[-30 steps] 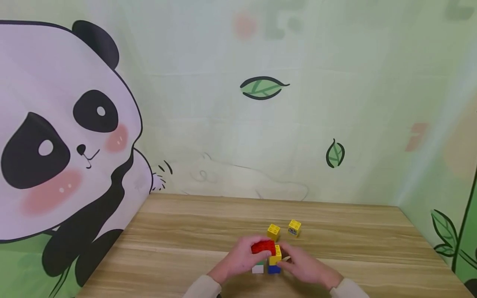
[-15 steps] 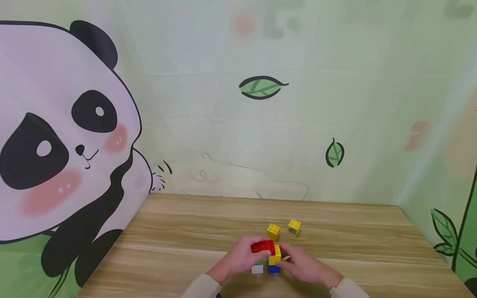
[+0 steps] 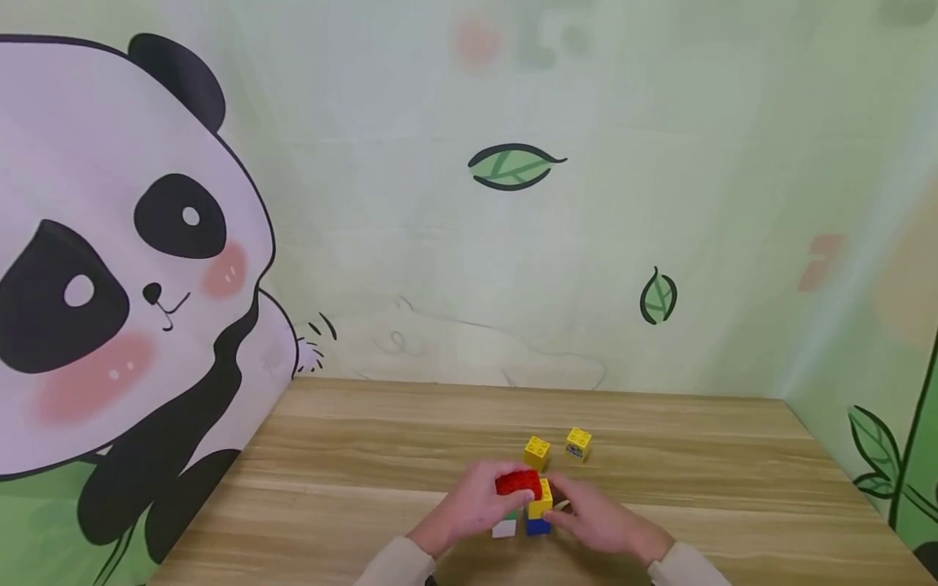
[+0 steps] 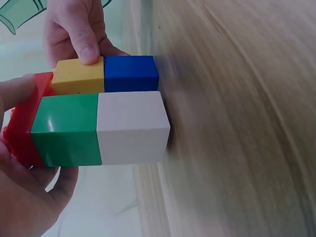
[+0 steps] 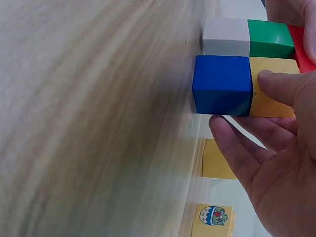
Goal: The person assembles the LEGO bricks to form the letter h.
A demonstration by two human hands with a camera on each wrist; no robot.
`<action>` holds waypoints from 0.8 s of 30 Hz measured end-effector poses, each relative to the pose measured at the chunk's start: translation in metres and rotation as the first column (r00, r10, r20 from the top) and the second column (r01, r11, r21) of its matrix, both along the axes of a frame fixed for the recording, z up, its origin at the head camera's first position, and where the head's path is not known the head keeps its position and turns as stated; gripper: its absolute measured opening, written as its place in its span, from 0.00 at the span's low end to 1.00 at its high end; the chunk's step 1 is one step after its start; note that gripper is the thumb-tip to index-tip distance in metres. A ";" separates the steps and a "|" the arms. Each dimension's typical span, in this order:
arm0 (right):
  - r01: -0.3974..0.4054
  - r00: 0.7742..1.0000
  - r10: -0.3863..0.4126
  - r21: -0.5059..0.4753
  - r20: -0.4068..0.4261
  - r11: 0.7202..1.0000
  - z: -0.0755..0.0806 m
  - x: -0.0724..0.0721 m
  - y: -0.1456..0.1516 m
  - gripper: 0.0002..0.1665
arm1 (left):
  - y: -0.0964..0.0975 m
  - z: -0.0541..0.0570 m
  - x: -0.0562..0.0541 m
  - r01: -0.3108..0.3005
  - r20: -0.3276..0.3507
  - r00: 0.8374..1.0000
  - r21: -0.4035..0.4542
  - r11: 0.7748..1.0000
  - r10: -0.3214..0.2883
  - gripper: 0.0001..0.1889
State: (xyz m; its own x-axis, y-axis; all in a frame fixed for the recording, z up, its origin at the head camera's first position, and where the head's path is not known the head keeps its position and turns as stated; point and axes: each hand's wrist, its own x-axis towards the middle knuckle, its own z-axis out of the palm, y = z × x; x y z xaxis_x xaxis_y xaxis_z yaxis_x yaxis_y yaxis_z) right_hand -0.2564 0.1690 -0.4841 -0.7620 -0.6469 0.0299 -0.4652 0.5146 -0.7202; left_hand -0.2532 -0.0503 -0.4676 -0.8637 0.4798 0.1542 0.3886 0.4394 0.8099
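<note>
My left hand [image 3: 472,500] grips a red brick [image 3: 518,484] between thumb and fingers. That brick lies across the top of a green brick [image 4: 66,129], which stands on a white brick [image 4: 132,128]. Beside this stack, my right hand [image 3: 601,519] pinches a yellow brick [image 5: 274,96] that sits on a blue brick [image 5: 222,85]. The red brick reaches the yellow one's top edge, where some yellow studs still show; whether the two are pressed together I cannot tell. Both stacks stand upright, close side by side.
Two loose yellow bricks lie behind the hands: a plain-looking one [image 3: 537,452] and one with a printed picture [image 3: 578,444]. The wooden table [image 3: 352,456] ends at a printed cloth backdrop [image 3: 410,203] with a panda [image 3: 242,212] at the left.
Both hands keep their hold on the same bricks, with no clear movement. The head view has tilted very slightly.
</note>
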 end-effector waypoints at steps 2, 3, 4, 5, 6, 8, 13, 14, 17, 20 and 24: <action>-0.003 1.000 0.003 -0.002 -0.002 1.000 0.000 0.000 0.000 0.22 | 0.000 0.002 0.001 0.001 -0.018 1.000 -0.006 1.000 -0.001 0.17; -0.002 1.000 0.002 -0.001 0.002 1.000 0.001 0.000 0.000 0.22 | 0.000 0.002 0.001 0.001 -0.016 1.000 -0.008 1.000 -0.001 0.17; -0.002 1.000 0.002 -0.001 0.005 1.000 0.001 0.000 0.000 0.22 | 0.000 0.002 0.000 0.001 -0.013 1.000 -0.011 1.000 -0.001 0.17; -0.003 1.000 0.003 0.000 0.007 1.000 0.001 0.000 0.000 0.22 | -0.001 0.001 0.000 -0.001 -0.005 1.000 -0.015 1.000 0.001 0.17; -0.003 1.000 0.003 0.001 0.009 1.000 0.001 0.000 0.000 0.22 | -0.001 0.001 0.000 -0.003 0.004 1.000 -0.017 1.000 0.003 0.18; -0.003 1.000 0.003 0.000 0.016 1.000 0.002 0.001 0.000 0.21 | -0.002 0.000 -0.001 -0.005 0.022 1.000 -0.019 1.000 0.006 0.18; 0.001 1.000 0.000 -0.005 0.029 1.000 0.002 0.001 0.000 0.21 | -0.002 0.000 -0.001 -0.017 0.046 0.999 -0.027 0.999 0.019 0.18; 0.003 1.000 -0.003 -0.005 0.031 1.000 0.003 0.001 0.000 0.21 | -0.002 0.001 -0.001 -0.020 0.048 0.999 -0.027 0.999 0.021 0.18; 0.011 0.999 -0.011 -0.001 0.034 1.000 0.002 0.000 0.000 0.22 | -0.001 0.000 -0.001 -0.028 0.054 0.998 -0.027 0.999 0.029 0.18; 0.023 0.999 -0.023 0.003 0.041 1.000 0.002 0.000 -0.001 0.23 | -0.002 0.000 -0.002 -0.033 0.069 0.997 -0.021 0.999 0.034 0.18; 0.032 0.998 -0.032 -0.003 0.046 0.999 0.001 0.000 -0.001 0.24 | -0.002 0.000 -0.002 -0.038 0.105 0.994 -0.010 0.999 0.039 0.17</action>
